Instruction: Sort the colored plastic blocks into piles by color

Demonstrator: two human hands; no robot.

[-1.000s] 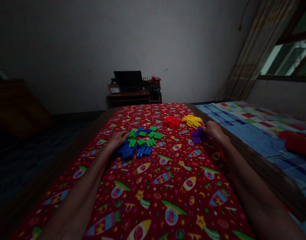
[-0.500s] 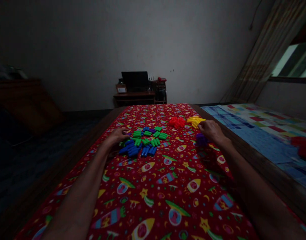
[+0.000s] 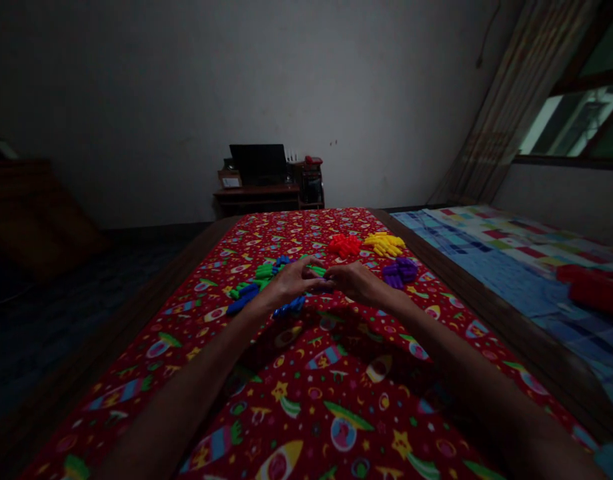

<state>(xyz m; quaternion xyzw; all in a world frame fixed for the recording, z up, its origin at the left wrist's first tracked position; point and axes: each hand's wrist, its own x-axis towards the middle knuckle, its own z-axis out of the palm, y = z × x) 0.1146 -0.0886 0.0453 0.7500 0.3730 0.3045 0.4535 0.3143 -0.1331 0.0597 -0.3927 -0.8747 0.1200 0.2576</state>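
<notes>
My left hand (image 3: 292, 281) and my right hand (image 3: 357, 280) meet fingertip to fingertip over the red rocket-print cloth (image 3: 336, 373). Both have their fingers pinched together around a small dark piece that I cannot make out. Under and left of my left hand lie scattered green pieces (image 3: 264, 271) and blue pieces (image 3: 242, 301). A purple pile (image 3: 400, 271) sits just right of my right hand. Further back are a red pile (image 3: 344, 245) and a yellow pile (image 3: 385, 243).
The cloth covers a wooden-edged table. A bed with a checked blue sheet (image 3: 506, 260) and a red thing (image 3: 593, 287) lies to the right. A small desk with a dark screen (image 3: 259, 167) stands at the far wall. A curtain and window are at upper right.
My left hand left the green and blue pieces and moved right. My right hand left the purple pile and moved left. They now meet in the middle, and some pieces are spread leftward.
</notes>
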